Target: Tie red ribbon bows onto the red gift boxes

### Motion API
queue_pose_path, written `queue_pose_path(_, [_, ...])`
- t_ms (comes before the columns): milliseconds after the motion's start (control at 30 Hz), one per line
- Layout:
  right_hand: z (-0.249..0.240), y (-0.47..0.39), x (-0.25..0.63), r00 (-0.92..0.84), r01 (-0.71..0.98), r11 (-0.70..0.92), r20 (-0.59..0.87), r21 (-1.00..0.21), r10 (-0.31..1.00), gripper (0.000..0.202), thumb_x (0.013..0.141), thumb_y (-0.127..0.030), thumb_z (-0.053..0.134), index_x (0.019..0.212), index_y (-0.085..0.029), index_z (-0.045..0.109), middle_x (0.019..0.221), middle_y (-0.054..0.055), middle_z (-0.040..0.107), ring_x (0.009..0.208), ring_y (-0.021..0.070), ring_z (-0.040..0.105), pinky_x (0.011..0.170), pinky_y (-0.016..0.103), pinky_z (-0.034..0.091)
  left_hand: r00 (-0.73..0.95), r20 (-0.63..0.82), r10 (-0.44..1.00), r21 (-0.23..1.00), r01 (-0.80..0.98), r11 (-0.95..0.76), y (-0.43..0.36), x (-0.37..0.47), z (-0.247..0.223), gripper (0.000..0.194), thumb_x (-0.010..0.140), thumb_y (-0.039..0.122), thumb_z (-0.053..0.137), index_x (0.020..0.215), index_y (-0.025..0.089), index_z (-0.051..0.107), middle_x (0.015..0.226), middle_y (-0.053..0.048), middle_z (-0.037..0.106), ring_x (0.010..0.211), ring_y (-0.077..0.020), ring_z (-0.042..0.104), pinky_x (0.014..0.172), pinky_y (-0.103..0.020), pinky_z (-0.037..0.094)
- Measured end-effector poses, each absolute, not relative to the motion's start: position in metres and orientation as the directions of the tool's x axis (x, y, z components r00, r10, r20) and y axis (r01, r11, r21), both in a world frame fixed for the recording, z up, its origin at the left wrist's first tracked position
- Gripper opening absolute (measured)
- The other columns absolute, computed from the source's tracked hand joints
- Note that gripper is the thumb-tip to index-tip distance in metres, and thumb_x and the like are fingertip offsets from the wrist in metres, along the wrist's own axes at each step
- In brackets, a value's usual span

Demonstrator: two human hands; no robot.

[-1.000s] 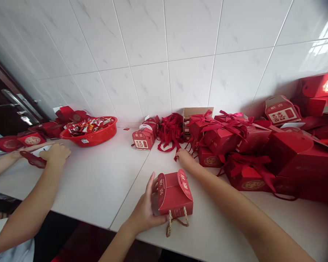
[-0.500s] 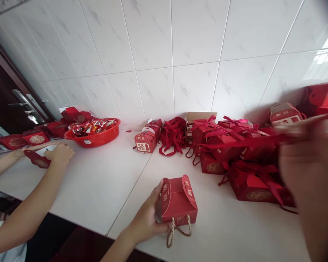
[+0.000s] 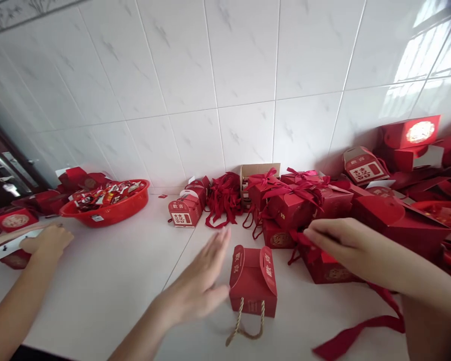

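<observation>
A closed red gift box [image 3: 253, 282] with gold lettering on its flaps and a twisted rope handle [image 3: 251, 335] stands upright on the white table. Just left of it is my left hand [image 3: 195, 283], fingers stretched out and empty, slightly blurred. My right hand [image 3: 342, 243], to the right of the box, has its fingers pinched on a red ribbon. A long tail of red ribbon [image 3: 349, 337] hangs down below my right wrist onto the table. Behind that hand lies a red box tied with ribbon [image 3: 328, 268], partly covered.
Several bow-tied boxes [image 3: 291, 208] are stacked behind. A heap of loose ribbons [image 3: 225, 193] lies near the wall beside a double-happiness box [image 3: 182, 213]. At left, a red basin [image 3: 113, 213] holds wrapped sweets, and a co-worker's hands [image 3: 47, 243] handle a box.
My left hand has let go of the gift box, which now stands by itself. My right hand has come down and inward with the ribbon. The view has turned right.
</observation>
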State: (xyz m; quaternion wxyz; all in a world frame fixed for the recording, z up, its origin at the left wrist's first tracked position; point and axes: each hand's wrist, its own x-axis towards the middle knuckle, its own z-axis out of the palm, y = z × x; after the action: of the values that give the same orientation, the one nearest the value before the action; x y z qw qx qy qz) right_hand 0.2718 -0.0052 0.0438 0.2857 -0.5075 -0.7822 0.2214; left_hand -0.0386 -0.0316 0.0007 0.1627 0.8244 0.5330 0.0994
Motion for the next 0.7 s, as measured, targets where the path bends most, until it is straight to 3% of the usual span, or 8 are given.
queue_pose_path(33, [0.042,-0.002,0.264,-0.368,0.691,0.375,0.146,-0.618,0.918,0.037,0.091,-0.044,0.045,0.062,-0.020,0.047,0.059,-0.001,0.052,0.052,0.0123,0.044,0.048,0.024,0.034,0.410,0.030,0.912,0.326,0.858,-0.397,-0.032,-0.036,0.019,0.085,0.081,0.012,0.043,0.152,0.028,-0.001,0.161,-0.002,-0.001,0.147,-0.0297,0.003,0.117,-0.053,0.015])
queue_pose_path(100, [0.037,0.005,0.251,-0.437,0.711,0.368,0.034,-0.599,0.899,0.037,0.092,-0.040,0.042,0.061,-0.019,0.043,0.058,-0.001,0.050,0.052,0.0118,0.042,0.049,0.025,0.032,0.427,0.089,0.900,0.242,0.867,-0.435,-0.030,-0.028,0.050,0.072,0.082,0.016,0.044,0.148,0.031,0.022,0.160,0.001,0.013,0.147,-0.0302,0.007,0.116,-0.053,0.021])
queue_pose_path(200, [0.028,0.014,0.236,-0.463,0.693,0.357,-0.006,-0.627,0.887,0.034,0.091,-0.036,0.040,0.061,-0.019,0.041,0.058,-0.002,0.044,0.053,0.0110,0.037,0.049,0.026,0.028,0.495,0.070,0.866,0.159,0.852,-0.499,-0.018,-0.006,0.067,0.034,0.077,0.025,0.056,0.111,0.025,0.060,0.152,-0.002,0.034,0.144,-0.0348,0.017,0.114,-0.056,0.025])
queue_pose_path(267, [0.022,0.019,0.228,-0.480,0.667,0.332,-0.044,-0.667,0.876,0.033,0.090,-0.034,0.040,0.061,-0.019,0.040,0.057,-0.003,0.039,0.052,0.0102,0.034,0.048,0.025,0.025,0.538,-0.016,0.843,0.138,0.836,-0.531,-0.006,0.005,0.061,0.018,0.072,0.027,0.063,0.089,0.021,0.063,0.148,-0.007,0.041,0.143,-0.0379,0.017,0.111,-0.057,0.028])
queue_pose_path(333, [0.016,0.024,0.221,-0.495,0.640,0.303,-0.077,-0.706,0.866,0.032,0.088,-0.034,0.042,0.061,-0.019,0.039,0.058,-0.004,0.037,0.053,0.0098,0.031,0.048,0.024,0.024,0.559,-0.100,0.823,0.159,0.826,-0.541,0.007,0.010,0.049,0.014,0.070,0.028,0.066,0.081,0.020,0.061,0.145,-0.010,0.043,0.143,-0.0392,0.017,0.106,-0.056,0.035])
queue_pose_path(400, [0.012,0.027,0.216,-0.506,0.607,0.294,-0.074,-0.738,0.860,0.030,0.088,-0.035,0.043,0.062,-0.019,0.041,0.060,-0.004,0.038,0.055,0.0101,0.032,0.048,0.024,0.025,0.560,-0.129,0.818,0.216,0.821,-0.528,0.019,0.009,0.038,0.015,0.069,0.030,0.068,0.080,0.021,0.063,0.146,-0.009,0.043,0.143,-0.0395,0.017,0.101,-0.054,0.041])
queue_pose_path(500, [0.011,0.028,0.212,-0.520,0.564,0.320,-0.026,-0.761,0.854,0.030,0.090,-0.034,0.042,0.065,-0.018,0.045,0.063,-0.003,0.041,0.058,0.0107,0.035,0.050,0.024,0.027,0.542,-0.105,0.834,0.319,0.812,-0.488,0.028,0.004,0.029,0.019,0.070,0.033,0.069,0.086,0.024,0.069,0.150,-0.006,0.038,0.144,-0.0408,0.012,0.101,-0.057,0.039])
queue_pose_path(700, [0.017,0.020,0.214,-0.524,0.619,0.331,-0.061,-0.712,0.850,0.035,0.092,-0.035,0.041,0.062,-0.018,0.044,0.063,-0.002,0.044,0.059,0.0116,0.039,0.054,0.025,0.030,0.591,-0.113,0.799,0.463,0.743,-0.484,0.029,0.004,0.029,0.018,0.070,0.036,0.069,0.084,0.026,0.073,0.149,-0.004,0.041,0.143,-0.0395,0.017,0.098,-0.056,0.043])
